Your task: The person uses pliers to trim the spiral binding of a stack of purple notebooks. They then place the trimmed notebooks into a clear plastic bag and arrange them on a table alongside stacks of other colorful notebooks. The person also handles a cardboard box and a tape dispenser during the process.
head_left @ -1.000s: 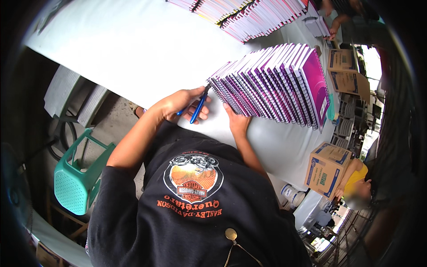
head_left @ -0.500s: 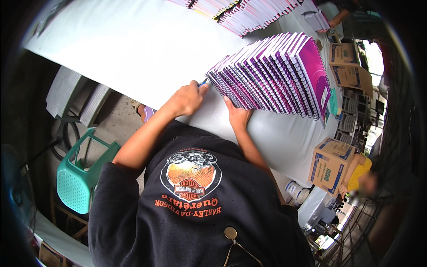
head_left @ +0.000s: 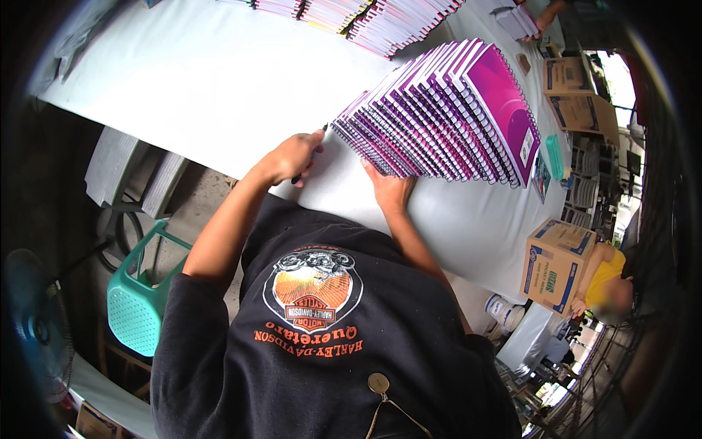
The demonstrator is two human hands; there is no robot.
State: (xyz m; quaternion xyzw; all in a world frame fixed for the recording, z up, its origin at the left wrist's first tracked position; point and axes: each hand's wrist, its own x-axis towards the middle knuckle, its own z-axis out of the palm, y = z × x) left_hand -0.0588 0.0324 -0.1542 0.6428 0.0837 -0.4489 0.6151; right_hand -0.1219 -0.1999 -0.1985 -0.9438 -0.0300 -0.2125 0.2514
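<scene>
A tall, slanting stack of purple spiral notebooks (head_left: 439, 110) lies on the white-covered table, wire bindings facing me. My left hand (head_left: 294, 158) is closed around a slim dark tool (head_left: 325, 127). Its thin tip points at the stack's lower left corner, just short of it. What kind of tool it is I cannot make out, since the fist covers most of it. At the stack's lower edge, my right hand (head_left: 391, 189) holds the notebooks by their bound side. Its thumb shows; the other fingers are mostly hidden under the bindings.
More bound books (head_left: 395, 25) stand in a row at the table's far side. A teal case (head_left: 554, 156) lies beyond the stack. To the right, a person in yellow holds a cardboard box (head_left: 559, 267). A green plastic stool (head_left: 139, 300) stands at left below the table edge (head_left: 146, 132).
My left hand has drawn back slightly left from the stack's corner, and more of the dark tool shows. My right hand stays at the stack. The whole view has shifted a little.
</scene>
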